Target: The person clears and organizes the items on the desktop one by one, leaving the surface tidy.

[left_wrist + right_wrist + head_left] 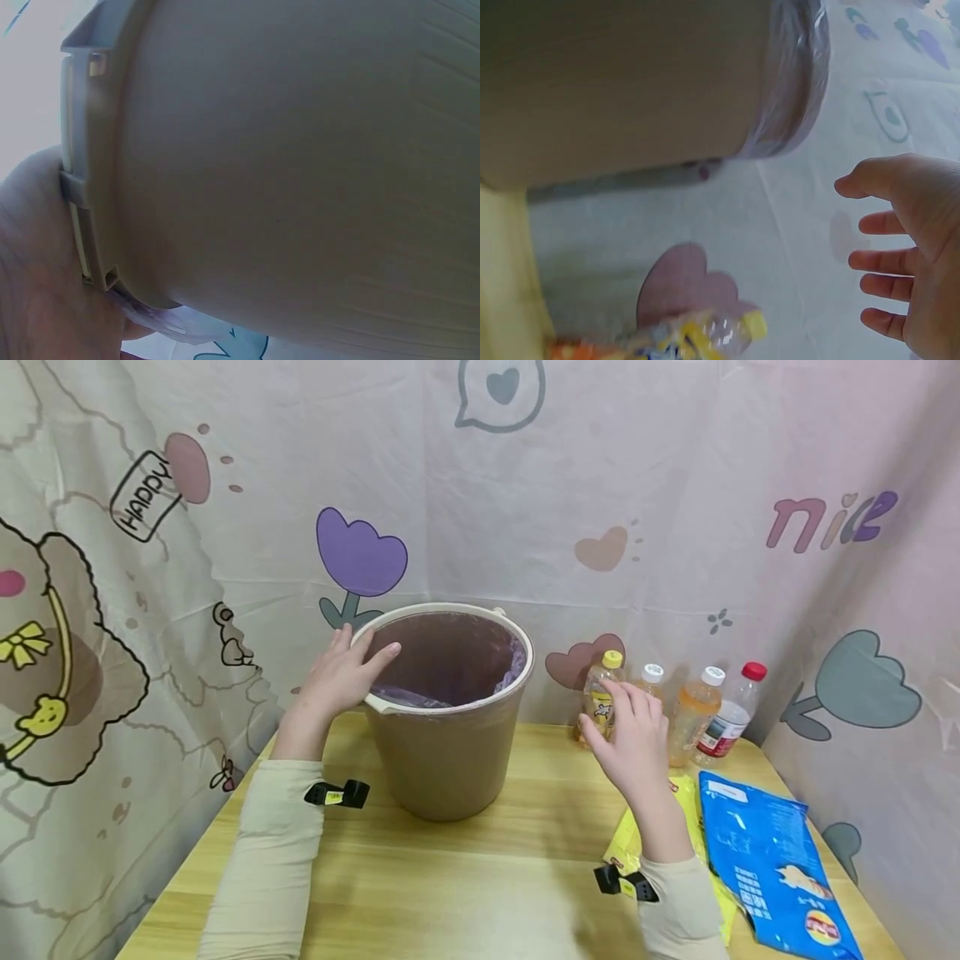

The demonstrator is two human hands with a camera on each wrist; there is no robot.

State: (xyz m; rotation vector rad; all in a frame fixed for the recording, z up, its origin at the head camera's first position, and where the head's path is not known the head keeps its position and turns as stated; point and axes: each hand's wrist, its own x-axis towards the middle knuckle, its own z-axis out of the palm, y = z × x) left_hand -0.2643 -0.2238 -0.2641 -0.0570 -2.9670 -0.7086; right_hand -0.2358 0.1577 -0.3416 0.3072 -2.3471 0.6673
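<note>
A brown trash can (448,768) with a cream rim and a thin purple plastic bag (408,697) inside stands upright on the table. My left hand (339,675) rests on the left side of its rim, fingers extended and thumb over the opening; in the left wrist view the palm (37,247) lies against the rim. To the right of the can, my right hand (633,743) hovers in the air, holding nothing, its fingers spread slightly apart. Behind it stands a yellow-capped plastic bottle (597,681), partly covered by the fingers; the right wrist view shows this hand (922,255) apart from the can.
Further bottles line the back right: one white-capped (652,675), another white-capped with orange tint (696,710), and one red-capped (738,714). A yellow snack packet (626,843) and a blue snack packet (765,852) lie flat at the right. A printed curtain (480,510) hangs behind the table (450,893).
</note>
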